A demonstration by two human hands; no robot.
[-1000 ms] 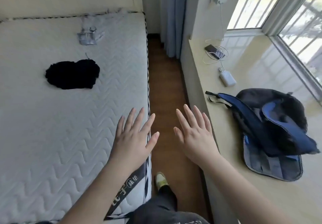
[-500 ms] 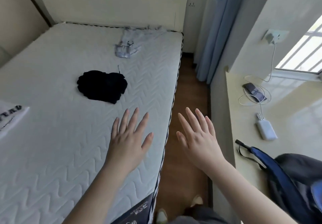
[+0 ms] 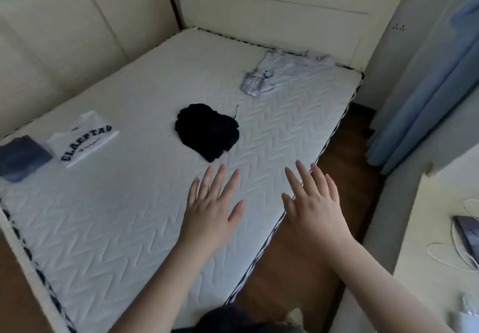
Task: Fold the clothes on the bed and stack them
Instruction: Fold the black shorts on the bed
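Both grips empty, right hand (image 3: 315, 204) over mattress edge (image 3: 282, 216)

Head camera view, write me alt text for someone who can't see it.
Two open hands, left hand and right hand, reach over a white quilted mattress holding nothing. A crumpled black garment lies just beyond them, a rumpled pale blue shirt near the headboard, and a folded white lettered T-shirt at left.

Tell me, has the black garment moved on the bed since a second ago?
No. The black garment lies the same way from the pale shirt near the headboard; only the camera has swung left.
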